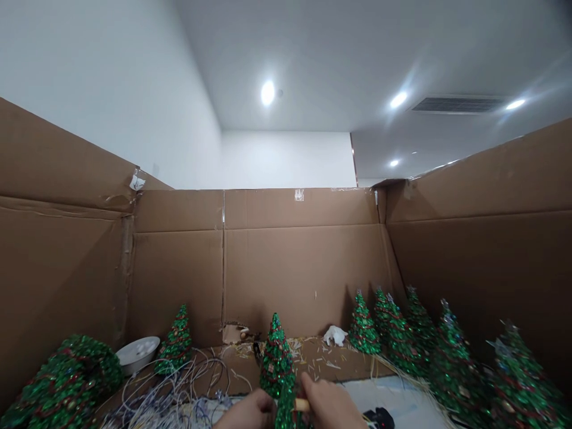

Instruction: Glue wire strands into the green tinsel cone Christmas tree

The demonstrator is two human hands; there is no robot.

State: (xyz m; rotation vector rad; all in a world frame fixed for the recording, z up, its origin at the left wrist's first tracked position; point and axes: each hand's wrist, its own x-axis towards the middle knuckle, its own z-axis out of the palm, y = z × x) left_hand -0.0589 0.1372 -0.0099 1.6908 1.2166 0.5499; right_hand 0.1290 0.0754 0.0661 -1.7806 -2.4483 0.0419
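My left hand [250, 410] is at the bottom centre, fingers curled in against a strip of green tinsel [284, 411]. Right of the strip, my right hand [330, 405] is closed around a short tan, rod-like piece [302, 405] whose blunt end points at the tinsel. What lies lower in both hands is cut off by the frame edge. Just behind the hands stands a small green tinsel Christmas tree [276, 360] with red garland. The strip overlaps its foot, and I cannot tell whether they are joined.
Cardboard walls [304, 268] enclose the work surface. Tangled wires [179, 393], another tree [177, 336], a white bowl [138, 353] and a green tinsel heap [67, 381] are at left. Several finished-looking trees [456, 363] line the right. Crumpled white paper [335, 335] and a black object [379, 418] lie nearby.
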